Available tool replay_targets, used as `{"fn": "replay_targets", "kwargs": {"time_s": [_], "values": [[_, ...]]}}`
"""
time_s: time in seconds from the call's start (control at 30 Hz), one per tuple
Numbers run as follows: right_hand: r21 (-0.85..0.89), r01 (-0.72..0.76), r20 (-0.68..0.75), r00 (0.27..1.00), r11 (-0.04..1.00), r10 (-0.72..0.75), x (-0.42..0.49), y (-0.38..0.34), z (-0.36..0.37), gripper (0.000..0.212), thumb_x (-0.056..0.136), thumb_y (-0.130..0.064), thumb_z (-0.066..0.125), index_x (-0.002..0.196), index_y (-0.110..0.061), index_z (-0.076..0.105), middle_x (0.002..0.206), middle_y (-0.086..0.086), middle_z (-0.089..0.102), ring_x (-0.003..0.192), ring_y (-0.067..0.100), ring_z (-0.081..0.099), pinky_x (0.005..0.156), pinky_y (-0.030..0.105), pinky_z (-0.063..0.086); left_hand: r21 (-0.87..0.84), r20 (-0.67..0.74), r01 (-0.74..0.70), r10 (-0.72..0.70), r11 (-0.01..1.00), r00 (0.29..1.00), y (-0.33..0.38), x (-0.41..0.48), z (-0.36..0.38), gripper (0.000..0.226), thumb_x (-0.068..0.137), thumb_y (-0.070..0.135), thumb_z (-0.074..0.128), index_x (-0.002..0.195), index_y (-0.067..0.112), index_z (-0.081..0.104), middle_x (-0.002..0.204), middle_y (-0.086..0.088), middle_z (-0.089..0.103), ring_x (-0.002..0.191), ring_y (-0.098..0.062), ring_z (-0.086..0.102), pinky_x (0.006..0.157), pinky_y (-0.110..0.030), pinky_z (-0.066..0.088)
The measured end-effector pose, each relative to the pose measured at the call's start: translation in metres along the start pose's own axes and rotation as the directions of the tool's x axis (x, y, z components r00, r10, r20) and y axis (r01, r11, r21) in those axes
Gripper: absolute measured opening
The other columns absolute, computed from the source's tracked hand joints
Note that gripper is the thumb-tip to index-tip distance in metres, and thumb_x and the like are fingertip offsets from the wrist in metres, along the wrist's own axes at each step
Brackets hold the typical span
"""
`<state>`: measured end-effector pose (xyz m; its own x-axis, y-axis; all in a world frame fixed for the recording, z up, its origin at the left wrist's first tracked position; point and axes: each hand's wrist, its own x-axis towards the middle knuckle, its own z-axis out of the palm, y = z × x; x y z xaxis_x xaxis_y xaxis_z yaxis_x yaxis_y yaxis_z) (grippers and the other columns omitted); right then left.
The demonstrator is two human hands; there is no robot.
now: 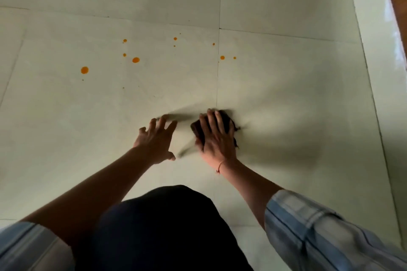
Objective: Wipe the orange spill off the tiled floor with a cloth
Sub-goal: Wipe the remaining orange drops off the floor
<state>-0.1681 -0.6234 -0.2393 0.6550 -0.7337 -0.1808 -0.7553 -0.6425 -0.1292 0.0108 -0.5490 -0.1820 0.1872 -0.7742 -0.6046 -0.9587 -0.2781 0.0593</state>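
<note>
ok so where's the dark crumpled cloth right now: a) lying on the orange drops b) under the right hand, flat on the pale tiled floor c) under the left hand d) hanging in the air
b: the dark crumpled cloth sits under the right hand, pressed on the pale tiled floor, while the left hand is spread with nothing under it and the orange drops lie farther off, untouched.

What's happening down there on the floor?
A person is cleaning up an orange spill on the tiled floor. Their right hand presses a dark cloth flat on the tile, while the left hand is spread open on the floor beside it. The orange drops lie scattered farther out, beyond both hands, and the cloth is not on them yet.
</note>
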Motion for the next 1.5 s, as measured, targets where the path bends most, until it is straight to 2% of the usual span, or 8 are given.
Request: {"fn": "replay_targets", "kwargs": {"time_s": [0.2, 0.37, 0.7, 0.93, 1.07, 1.17, 1.33, 1.5], "values": [[0.003, 0.124, -0.015, 0.992, 0.992, -0.124, -0.026, 0.005, 0.004, 0.072, 0.083, -0.049, 0.047, 0.145, -0.014, 0.040, 0.153, 0.012, 0.037, 0.143, 0.032, 0.029, 0.104, 0.062, 0.031, 0.065, -0.069, -0.106, 0.111, 0.992, 0.991, -0.019, 0.034, -0.027, 0.109, 0.076, 0.051, 0.073, 0.153, 0.023, 0.001, 0.160, -0.009, -0.013, 0.147, -0.036, 0.000, 0.115, -0.055, 0.020], [-0.007, -0.060, -0.052, 0.997, 0.998, 0.060, 0.076, 0.019, -0.015, 0.070, 0.087, -0.050, 0.038, 0.146, -0.013, 0.037, 0.153, 0.012, 0.035, 0.144, 0.033, 0.024, 0.107, 0.061, 0.027, 0.264, -0.008, -0.274, 0.286, 0.925, 0.958, -0.042, 0.072, -0.063, 0.111, 0.077, 0.055, 0.070, 0.153, 0.022, -0.003, 0.161, -0.007, -0.013, 0.148, -0.034, -0.002, 0.115, -0.055, 0.017], [-0.129, 0.069, 0.238, 0.970, 0.989, -0.037, 0.125, 0.053, -0.052, 0.083, 0.083, -0.065, 0.025, 0.150, -0.016, 0.027, 0.157, 0.010, 0.027, 0.147, 0.031, 0.017, 0.102, 0.057, 0.036, 0.411, 0.005, -0.297, 0.324, 0.862, 0.946, -0.028, 0.155, -0.114, 0.138, 0.056, 0.072, 0.073, 0.151, 0.007, -0.002, 0.158, -0.021, -0.001, 0.144, -0.039, 0.010, 0.111, -0.065, 0.006], [-0.059, -0.151, 0.076, 0.985, 0.987, 0.156, 0.133, 0.039, -0.040, 0.073, 0.091, -0.060, 0.031, 0.148, -0.015, 0.033, 0.154, 0.011, 0.034, 0.145, 0.030, 0.020, 0.104, 0.063, 0.033, 0.374, -0.030, -0.370, 0.410, 0.850, 0.912, -0.039, 0.160, -0.110, 0.133, 0.059, 0.073, 0.070, 0.152, 0.007, 0.000, 0.159, -0.021, 0.001, 0.143, -0.041, 0.012, 0.113, -0.062, 0.004], [0.074, -0.486, -0.106, 0.864, 0.871, 0.492, 0.240, 0.077, -0.047, 0.074, 0.091, -0.060, 0.027, 0.150, -0.015, 0.027, 0.156, 0.010, 0.028, 0.146, 0.030, 0.016, 0.112, 0.060, 0.019, 0.514, -0.030, -0.409, 0.493, 0.754, 0.870, -0.033, 0.175, -0.114, 0.125, 0.066, 0.071, 0.066, 0.149, -0.001, 0.007, 0.154, -0.027, 0.011, 0.137, -0.045, 0.026, 0.112, -0.064, 0.001], [0.031, -0.369, -0.129, 0.920, 0.929, 0.370, 0.283, 0.053, -0.047, 0.073, 0.091, -0.059, 0.024, 0.149, -0.015, 0.031, 0.156, 0.009, 0.030, 0.146, 0.030, 0.017, 0.113, 0.059, 0.018, 0.485, -0.097, -0.407, 0.511, 0.774, 0.854, -0.035, 0.173, -0.116, 0.116, 0.070, 0.068, 0.066, 0.149, 0.001, 0.013, 0.152, -0.025, 0.019, 0.135, -0.039, 0.031, 0.112, -0.063, 0.002], [-0.068, 0.120, -0.089, 0.988, 0.990, -0.126, 0.216, 0.036, -0.042, 0.064, 0.096, -0.053, 0.030, 0.148, -0.017, 0.035, 0.156, 0.006, 0.032, 0.146, 0.026, 0.021, 0.111, 0.055, 0.026, 0.371, -0.174, -0.389, 0.475, 0.843, 0.863, -0.081, 0.136, -0.085, 0.102, 0.081, 0.063, 0.058, 0.151, 0.005, 0.013, 0.159, -0.021, 0.008, 0.143, -0.040, 0.017, 0.112, -0.063, -0.006], [0.075, -0.309, -0.164, 0.934, 0.948, 0.318, 0.319, 0.010, -0.051, 0.070, 0.086, -0.052, 0.028, 0.145, -0.016, 0.039, 0.155, 0.008, 0.032, 0.146, 0.027, 0.020, 0.112, 0.057, 0.020, 0.330, -0.290, -0.292, 0.390, 0.898, 0.874, -0.135, 0.127, -0.073, 0.095, 0.072, 0.069, 0.061, 0.144, 0.010, 0.041, 0.155, -0.019, 0.028, 0.142, -0.040, 0.025, 0.113, -0.061, 0.003]]}}
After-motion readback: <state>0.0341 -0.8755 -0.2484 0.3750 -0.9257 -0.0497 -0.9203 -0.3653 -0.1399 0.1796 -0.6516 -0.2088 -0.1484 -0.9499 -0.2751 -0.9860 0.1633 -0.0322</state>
